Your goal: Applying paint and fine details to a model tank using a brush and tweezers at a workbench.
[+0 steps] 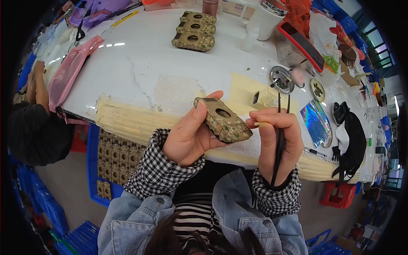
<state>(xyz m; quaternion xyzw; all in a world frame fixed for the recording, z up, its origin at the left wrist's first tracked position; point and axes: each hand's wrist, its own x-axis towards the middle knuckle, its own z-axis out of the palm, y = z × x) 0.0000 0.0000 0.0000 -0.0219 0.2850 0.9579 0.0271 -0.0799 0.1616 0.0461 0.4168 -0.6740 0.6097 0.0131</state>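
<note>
My left hand (187, 138) is wrapped round a camouflage-patterned casing (227, 123) with a round hole in its face, tilted over the table's front edge. In my right hand (278, 136), thumb and forefinger pinch a thin stick (257, 123) with a yellowish end. Its fine far part reaches across the casing's face; whether it touches cannot be made out. Black tweezers (279, 148) also rest in the right hand, points upward and spread apart. Just beyond stands a small pale block (264, 99) with a dark opening.
Three similar casings (193, 40) lie at the back. A metal dish (281, 78), a round lid (317, 89) and a red-edged phone (301, 46) are to the right. A blue crate (92, 170) of casings sits low left. Another person (34, 131) works beside a pink basket (74, 70).
</note>
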